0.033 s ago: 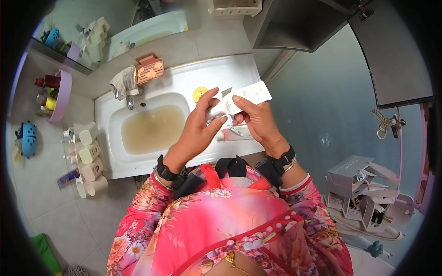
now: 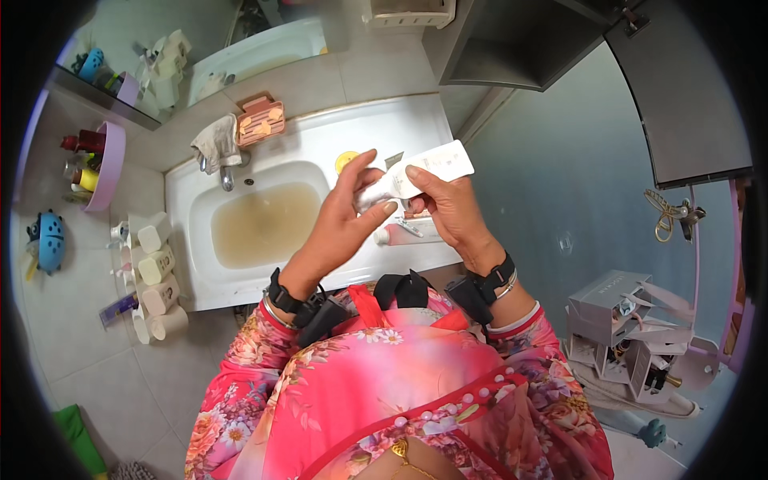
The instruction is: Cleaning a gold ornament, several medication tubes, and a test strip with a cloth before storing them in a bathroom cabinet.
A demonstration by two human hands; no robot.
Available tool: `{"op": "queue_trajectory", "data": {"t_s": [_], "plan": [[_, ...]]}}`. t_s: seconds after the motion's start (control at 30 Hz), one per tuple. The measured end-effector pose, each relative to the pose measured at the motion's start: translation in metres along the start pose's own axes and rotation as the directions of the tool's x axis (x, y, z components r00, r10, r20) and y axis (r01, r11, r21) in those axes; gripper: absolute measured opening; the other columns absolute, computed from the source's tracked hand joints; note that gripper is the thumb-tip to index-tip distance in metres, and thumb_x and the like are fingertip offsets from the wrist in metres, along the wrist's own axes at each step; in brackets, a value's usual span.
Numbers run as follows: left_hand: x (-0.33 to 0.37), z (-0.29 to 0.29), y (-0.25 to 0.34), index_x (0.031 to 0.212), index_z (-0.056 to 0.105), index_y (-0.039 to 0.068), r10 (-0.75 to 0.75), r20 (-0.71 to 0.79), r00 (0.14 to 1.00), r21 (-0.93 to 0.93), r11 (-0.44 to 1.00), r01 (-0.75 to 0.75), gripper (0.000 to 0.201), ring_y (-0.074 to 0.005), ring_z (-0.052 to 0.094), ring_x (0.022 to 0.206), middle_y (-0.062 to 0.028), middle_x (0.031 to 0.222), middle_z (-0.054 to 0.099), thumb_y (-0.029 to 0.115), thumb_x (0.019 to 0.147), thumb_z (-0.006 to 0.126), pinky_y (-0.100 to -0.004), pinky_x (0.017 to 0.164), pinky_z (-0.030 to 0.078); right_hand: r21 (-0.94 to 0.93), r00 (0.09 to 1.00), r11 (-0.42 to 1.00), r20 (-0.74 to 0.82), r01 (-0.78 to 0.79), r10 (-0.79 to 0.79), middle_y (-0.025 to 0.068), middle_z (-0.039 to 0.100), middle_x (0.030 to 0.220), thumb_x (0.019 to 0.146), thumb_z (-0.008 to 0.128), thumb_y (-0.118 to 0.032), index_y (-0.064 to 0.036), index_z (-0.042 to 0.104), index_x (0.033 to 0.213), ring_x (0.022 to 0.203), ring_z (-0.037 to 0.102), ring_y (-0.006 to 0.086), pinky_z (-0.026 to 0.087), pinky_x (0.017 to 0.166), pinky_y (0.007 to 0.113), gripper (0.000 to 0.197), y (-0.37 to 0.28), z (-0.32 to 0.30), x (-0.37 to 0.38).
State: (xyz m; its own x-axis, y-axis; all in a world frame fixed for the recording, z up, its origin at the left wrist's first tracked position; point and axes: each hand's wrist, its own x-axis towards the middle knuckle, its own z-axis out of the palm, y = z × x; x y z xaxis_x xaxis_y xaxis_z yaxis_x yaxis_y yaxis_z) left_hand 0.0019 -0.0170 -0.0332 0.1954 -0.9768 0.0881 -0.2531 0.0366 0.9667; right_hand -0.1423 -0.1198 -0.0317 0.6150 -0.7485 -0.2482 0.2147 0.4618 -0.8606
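Note:
A white squeeze tube (image 2: 436, 170) is held over the right side of the washbasin counter. My right hand (image 2: 450, 204) grips it, thumb pressed on its flat face. Its narrower end points left into the space between thumb and fingers of my left hand (image 2: 346, 212). That hand is half cupped, index finger and thumb spread apart. Whether its curled fingers touch the tube is hard to see. Behind my hands, a round yellow item (image 2: 345, 161) lies on the counter. Below them rests a pinkish, clear-looking pack or bottle (image 2: 408, 232), partly covered.
Cloudy water stands in the white basin (image 2: 192, 232), under a tap (image 2: 227, 178) draped with a grey cloth (image 2: 214, 142). A pink soap dish (image 2: 262, 122) sits behind. Wall cups (image 2: 160, 296) hang at left; an open dark cabinet (image 2: 528, 44) is overhead right, a grey box (image 2: 608, 308) lower right.
My left hand and the tube's narrow end have shifted very slightly. My right hand keeps the same grip.

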Motion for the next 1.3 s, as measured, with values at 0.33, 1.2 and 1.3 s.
{"op": "queue_trajectory", "data": {"t_s": [0.33, 1.2, 1.3], "plan": [[0.0, -0.012, -0.005, 0.111, 0.048, 0.001, -0.206, 0.172, 0.963, -0.535, 0.802, 0.267, 0.034, -0.0129, 0.053, 0.061, -0.0094, 0.08, 0.059, 0.029, 0.094, 0.045, -0.0248, 0.056, 0.043, -0.189, 0.985, 0.972, -0.073, 0.143, -0.159, 0.0, 0.058, 0.067, 0.082, 0.064, -0.022, -0.0039, 0.062, 0.086, 0.052, 0.051, 0.006, 0.039, 0.045, 0.018, 0.019, -0.003, 0.0, -0.011], [0.017, -0.036, -0.016, 0.097, 0.052, -0.002, -0.334, 0.102, 0.937, -0.714, 0.632, 0.303, 0.017, -0.0192, 0.057, 0.072, -0.0121, 0.086, 0.057, 0.009, 0.083, 0.053, -0.0305, 0.06, 0.048, -0.623, 0.99, 0.779, -0.049, 0.071, -0.129, 0.0102, 0.062, 0.089, 0.071, 0.069, -0.018, -0.0036, 0.057, 0.104, 0.082, 0.061, 0.0192, 0.048, 0.068, 0.028, 0.038, 0.039, -0.118, 0.065], [0.015, -0.034, -0.022, 0.094, 0.05, -0.002, -0.372, 0.098, 0.923, -0.775, 0.553, 0.305, 0.016, -0.0202, 0.054, 0.071, -0.012, 0.085, 0.054, 0.002, 0.079, 0.051, -0.0327, 0.061, 0.047, -0.942, 0.958, 0.263, 0.144, 0.209, -0.246, 0.0114, 0.046, 0.123, 0.059, 0.074, -0.023, -0.0159, 0.051, 0.116, 0.118, 0.04, 0.0334, 0.036, 0.094, 0.045, 0.062, 0.1, -0.139, 0.079]]}}
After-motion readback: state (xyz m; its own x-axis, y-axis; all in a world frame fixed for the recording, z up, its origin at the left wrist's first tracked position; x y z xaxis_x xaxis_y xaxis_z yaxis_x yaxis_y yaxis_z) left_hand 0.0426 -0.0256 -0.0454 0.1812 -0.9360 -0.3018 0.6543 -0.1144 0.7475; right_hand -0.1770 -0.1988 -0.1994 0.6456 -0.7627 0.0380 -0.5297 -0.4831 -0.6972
